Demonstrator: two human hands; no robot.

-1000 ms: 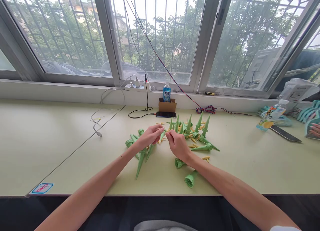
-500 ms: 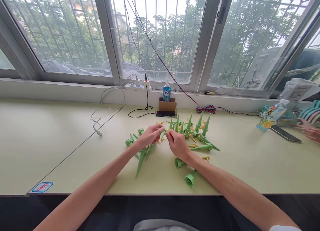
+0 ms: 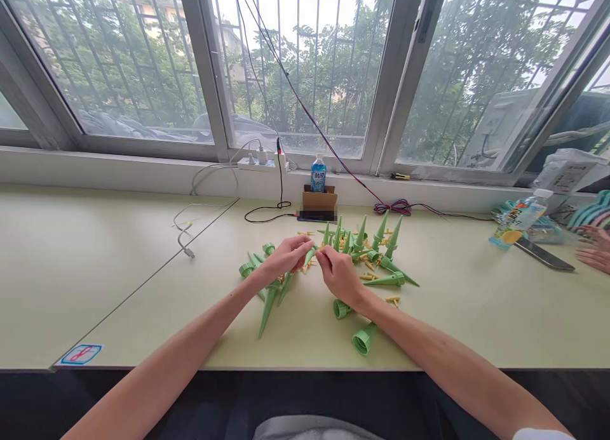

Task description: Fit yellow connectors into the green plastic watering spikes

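Observation:
My left hand (image 3: 291, 254) is closed on a green plant watering spike (image 3: 309, 256), its pointed end slanting down between my hands. My right hand (image 3: 339, 272) pinches at the same spike's upper end; a bit of a small yellow valve shows at the fingertips, mostly hidden. Under my left wrist lie several more green spikes (image 3: 269, 306). To the right of my right hand, other spikes (image 3: 391, 240) stand upright on their caps, with yellow valves (image 3: 369, 277) scattered among them. Two spikes with threaded open caps (image 3: 362, 342) lie near my right forearm.
A blue-labelled bottle (image 3: 318, 173) stands behind a cardboard box (image 3: 319, 202) by the window. A grey cable (image 3: 183, 244) lies left. At right are a drink pouch (image 3: 517, 224), a phone (image 3: 543, 254) and another person's hand (image 3: 595, 249). The table's front edge (image 3: 309, 368) runs below my forearms.
My hands stay nearly in the same place, still together at the spike. At the far right, the other person's hands have shifted slightly.

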